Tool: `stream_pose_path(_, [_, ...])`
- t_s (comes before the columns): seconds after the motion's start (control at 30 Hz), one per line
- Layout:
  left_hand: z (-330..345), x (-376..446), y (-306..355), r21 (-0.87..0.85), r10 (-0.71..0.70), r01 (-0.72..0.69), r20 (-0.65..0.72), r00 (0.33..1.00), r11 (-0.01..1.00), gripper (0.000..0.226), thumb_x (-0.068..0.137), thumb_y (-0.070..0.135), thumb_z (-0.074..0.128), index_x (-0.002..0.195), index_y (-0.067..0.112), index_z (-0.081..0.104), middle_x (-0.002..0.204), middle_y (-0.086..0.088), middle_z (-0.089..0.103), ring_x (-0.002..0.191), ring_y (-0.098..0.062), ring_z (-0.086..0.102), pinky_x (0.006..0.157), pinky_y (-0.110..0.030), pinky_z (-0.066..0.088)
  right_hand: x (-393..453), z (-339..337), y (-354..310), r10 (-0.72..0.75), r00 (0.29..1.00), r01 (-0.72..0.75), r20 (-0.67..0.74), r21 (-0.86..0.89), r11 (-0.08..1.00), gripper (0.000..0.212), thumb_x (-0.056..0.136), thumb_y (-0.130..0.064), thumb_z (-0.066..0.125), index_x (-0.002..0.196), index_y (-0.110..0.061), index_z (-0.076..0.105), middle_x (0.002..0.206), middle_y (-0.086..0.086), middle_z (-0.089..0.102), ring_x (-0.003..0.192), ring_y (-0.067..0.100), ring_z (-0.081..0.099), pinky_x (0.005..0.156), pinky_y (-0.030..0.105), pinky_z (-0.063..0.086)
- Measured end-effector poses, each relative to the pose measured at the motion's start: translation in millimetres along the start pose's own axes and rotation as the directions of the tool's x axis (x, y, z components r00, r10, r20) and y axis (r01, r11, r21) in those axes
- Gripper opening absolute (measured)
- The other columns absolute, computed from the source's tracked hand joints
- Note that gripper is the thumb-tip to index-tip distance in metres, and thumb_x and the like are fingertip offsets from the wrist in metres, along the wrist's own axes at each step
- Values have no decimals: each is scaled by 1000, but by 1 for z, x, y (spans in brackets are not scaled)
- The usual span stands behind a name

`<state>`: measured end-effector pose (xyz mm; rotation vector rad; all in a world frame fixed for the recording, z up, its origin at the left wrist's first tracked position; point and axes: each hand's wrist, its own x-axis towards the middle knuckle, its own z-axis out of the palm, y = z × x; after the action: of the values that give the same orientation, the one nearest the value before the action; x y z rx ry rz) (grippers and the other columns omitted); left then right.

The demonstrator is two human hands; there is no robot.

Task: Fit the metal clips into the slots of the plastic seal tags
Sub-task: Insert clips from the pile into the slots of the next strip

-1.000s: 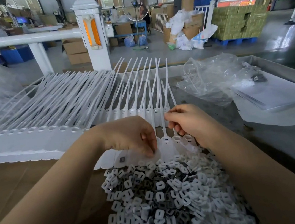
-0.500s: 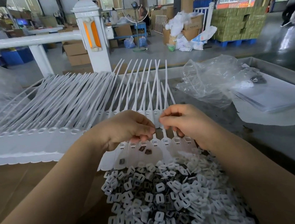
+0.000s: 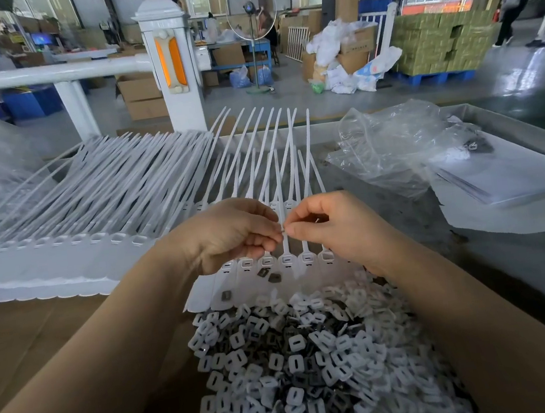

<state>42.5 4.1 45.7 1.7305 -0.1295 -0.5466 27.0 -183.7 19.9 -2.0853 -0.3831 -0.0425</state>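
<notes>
Pinching a tiny metal clip [image 3: 282,228] between fingertips of left hand [image 3: 233,235] and right hand [image 3: 332,226], both curled, above a row of white plastic seal tags [image 3: 282,267] lying on the tabletop [image 3: 479,284]. Loose dark clips [image 3: 269,275] resting on tag heads; heap of white and dark pieces [image 3: 311,366] nearer; more tags [image 3: 92,207] fanned out left.

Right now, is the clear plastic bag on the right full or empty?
Nearly empty: the clear plastic bag lies crumpled and flat; only few small dark pieces show inside.
</notes>
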Motion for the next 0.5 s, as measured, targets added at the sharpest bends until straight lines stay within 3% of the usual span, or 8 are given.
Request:
stream_pose_path(0.2, [-2, 2, 1, 103, 70, -69, -7, 998, 992, 4, 90, 5, 64, 88, 6, 66, 71, -5, 68, 57, -11, 59, 51, -18, 47, 0, -1, -4, 92, 996, -93, 12, 32, 995, 10, 93, -25, 65, 85, -25, 71, 77, 0, 72, 65, 13, 55, 60, 27, 48])
stream_pose_path(0.37, [3, 3, 1, 292, 134, -105, -81, 988, 951, 12, 90, 17, 66, 83, 7, 69, 64, 1, 66, 51, -6, 56, 46, -14, 42, 0, -2, -5, 128, 992, -128, 24, 34, 991, 12, 93, -25, 65, 83, -27, 69, 68, -12, 68, 64, 6, 56, 59, 22, 47])
stream_pose_path(0.5, [7, 4, 0, 357, 159, -105, -127, 979, 928, 19, 90, 21, 65, 89, 3, 70, 61, 3, 62, 49, -7, 49, 43, -16, 37, 1, -2, -5, 170, 985, -171, 17, 71, 983, 12, 92, -24, 65, 81, -27, 70, 65, -15, 67, 56, -2, 53, 50, 14, 41])
